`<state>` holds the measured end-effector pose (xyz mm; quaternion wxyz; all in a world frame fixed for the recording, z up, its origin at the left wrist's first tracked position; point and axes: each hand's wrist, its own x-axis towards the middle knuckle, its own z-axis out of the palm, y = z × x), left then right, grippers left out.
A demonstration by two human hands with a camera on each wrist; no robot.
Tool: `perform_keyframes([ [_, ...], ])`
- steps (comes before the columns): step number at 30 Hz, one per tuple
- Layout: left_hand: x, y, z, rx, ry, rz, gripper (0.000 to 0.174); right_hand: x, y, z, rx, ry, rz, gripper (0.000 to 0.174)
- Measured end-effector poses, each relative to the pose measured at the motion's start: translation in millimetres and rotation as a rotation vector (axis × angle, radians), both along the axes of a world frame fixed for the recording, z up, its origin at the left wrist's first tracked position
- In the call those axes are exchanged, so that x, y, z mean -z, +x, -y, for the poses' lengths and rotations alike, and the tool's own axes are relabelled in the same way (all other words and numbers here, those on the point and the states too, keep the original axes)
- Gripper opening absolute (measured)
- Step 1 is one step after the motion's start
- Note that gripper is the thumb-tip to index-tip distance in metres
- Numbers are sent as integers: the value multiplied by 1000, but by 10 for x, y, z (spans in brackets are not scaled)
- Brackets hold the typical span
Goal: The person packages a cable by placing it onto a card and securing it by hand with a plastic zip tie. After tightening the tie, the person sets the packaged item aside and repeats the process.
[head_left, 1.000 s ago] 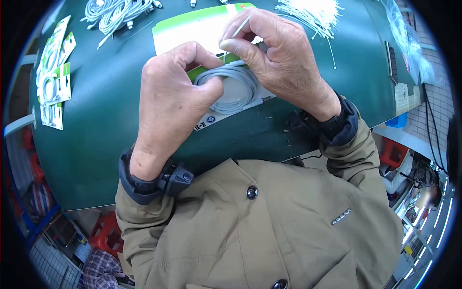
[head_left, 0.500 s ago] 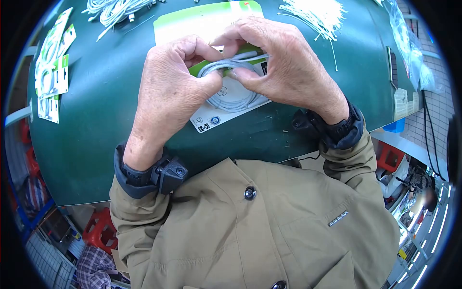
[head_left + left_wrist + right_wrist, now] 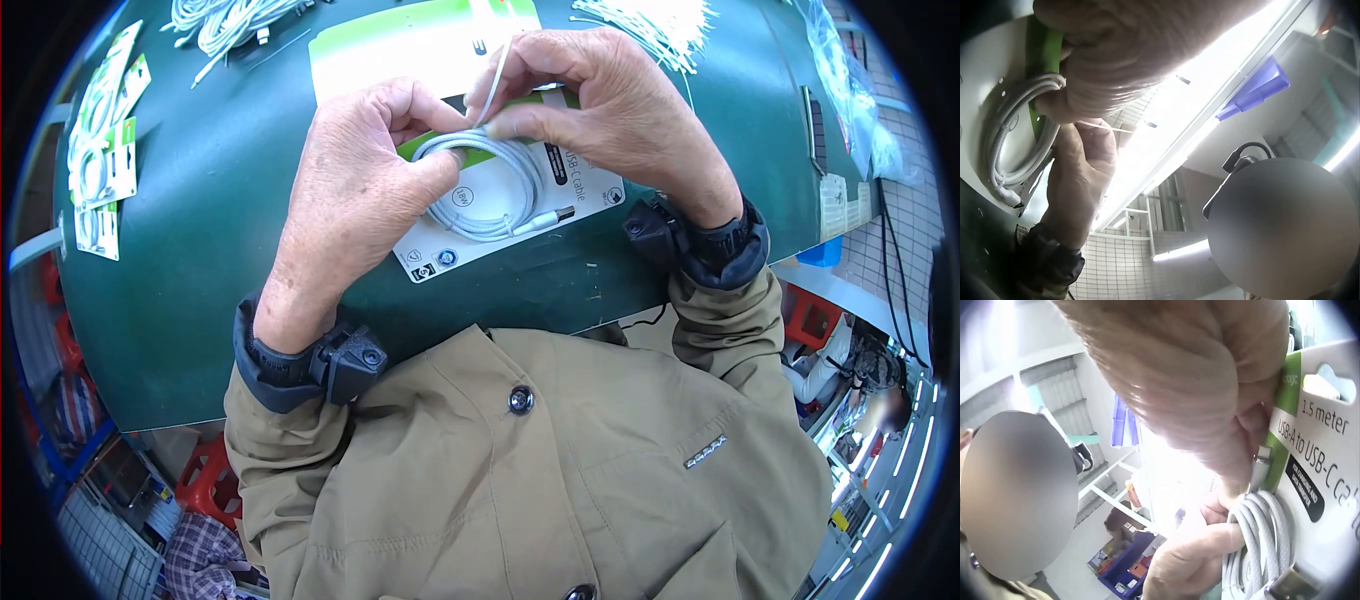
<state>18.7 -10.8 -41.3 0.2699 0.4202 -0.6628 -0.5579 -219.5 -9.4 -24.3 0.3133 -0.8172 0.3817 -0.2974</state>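
A coiled light-grey USB cable (image 3: 533, 180) lies against a white-and-green printed card (image 3: 592, 183), above the green table. My left hand (image 3: 350, 185) grips the card's left side and the coil, thumb over the strands. My right hand (image 3: 625, 110) pinches a thin white cable tie (image 3: 494, 85) between thumb and index finger at the coil's upper edge. The tie's tail sticks up past the fingers. A metal USB plug (image 3: 565, 213) points right at the coil's lower end. In the right wrist view, another plug (image 3: 1262, 461) stands up beside the coil.
Behind my hands lies another green-and-white card (image 3: 390, 50). Loose white cable ties (image 3: 650, 25) are heaped at the back right, a bundle of grey cables (image 3: 235, 25) at the back left. Several packaged cables (image 3: 92, 175) lie along the left edge. A clear plastic bag (image 3: 850, 95) hangs at the right.
Half a second ago my right fingers were down against the coil; now they are higher, with the tie's tail upright. The card's printed right part and the metal plug have come into sight.
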Motion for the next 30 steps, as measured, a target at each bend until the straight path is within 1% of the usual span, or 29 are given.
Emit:
perform_keyframes([
  [2, 4, -6, 1, 2, -4, 15, 17, -1, 35, -15, 72, 75, -28, 11],
  [5, 19, -5, 6, 13, -1, 20, 16, 39, 77, -28, 65, 25, 3, 12],
  [8, 57, 6, 11, 24, -10, 31, 17, -7, 83, -32, 50, 9, -96, 14],
  [11, 71, 0, 12, 15, 8, 8, 17, 91, 126, -17, 79, -72, -17, 17],
  [14, 79, 4, 22, 29, 22, 9, 18, 108, 176, -25, 125, -151, -64, 18],
  [20, 93, 1, 19, 14, 114, -15, 19, 180, 221, -34, 152, -253, -55, 17],
  [26, 148, 1, 40, 15, 112, 10, 19, 211, 239, -31, 161, -272, -92, 15],
  [30, 196, 0, 36, 0, 121, -55, 19, 227, 254, -21, 169, -278, -88, 15],
])
